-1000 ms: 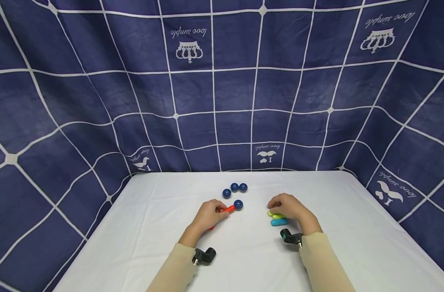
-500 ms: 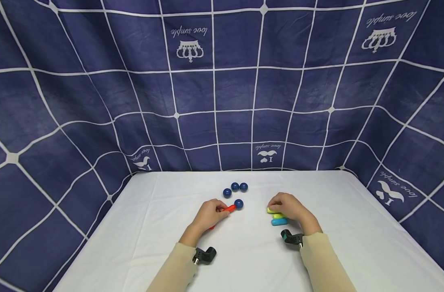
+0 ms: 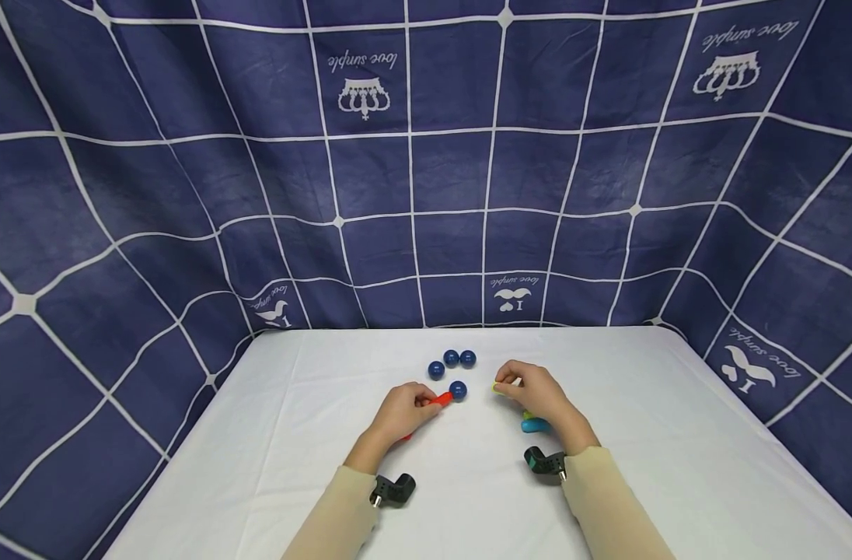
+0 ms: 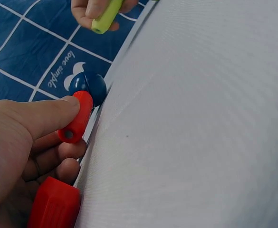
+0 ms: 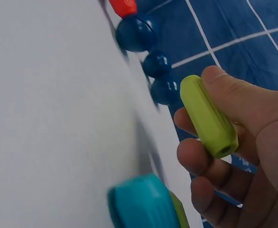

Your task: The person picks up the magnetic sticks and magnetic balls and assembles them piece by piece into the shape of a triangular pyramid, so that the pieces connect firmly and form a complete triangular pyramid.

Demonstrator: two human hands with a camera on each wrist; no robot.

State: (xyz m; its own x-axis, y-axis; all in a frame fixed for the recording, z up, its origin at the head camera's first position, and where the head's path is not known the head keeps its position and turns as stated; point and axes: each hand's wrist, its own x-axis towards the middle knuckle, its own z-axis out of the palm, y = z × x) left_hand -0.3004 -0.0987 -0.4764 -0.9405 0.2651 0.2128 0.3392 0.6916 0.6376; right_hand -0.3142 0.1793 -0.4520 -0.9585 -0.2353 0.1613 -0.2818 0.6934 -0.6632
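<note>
My left hand (image 3: 398, 412) pinches a red rod (image 4: 77, 118) with a small dark socket in its near end. The rod's far end touches a dark blue ball (image 3: 457, 390). Under that hand a second red rod (image 4: 55, 204) lies on the cloth. To the right, my right hand (image 3: 535, 390) holds a yellow-green rod (image 5: 207, 116) between thumb and fingers, apart from the ball. Below the right hand lie a light blue rod (image 3: 535, 425) and, partly hidden behind it, another yellow-green rod (image 5: 179, 209).
Three more dark blue balls, a left one (image 3: 436, 370), a middle one (image 3: 451, 358) and a right one (image 3: 468, 358), sit beyond the hands. A white cloth (image 3: 314, 482) covers the table. A blue checked curtain (image 3: 454, 171) stands behind and at both sides.
My right hand has lifted the yellow-green rod from beside the other rods and moved left with it, nearer the ball. The left hand and the red rod stay where they were.
</note>
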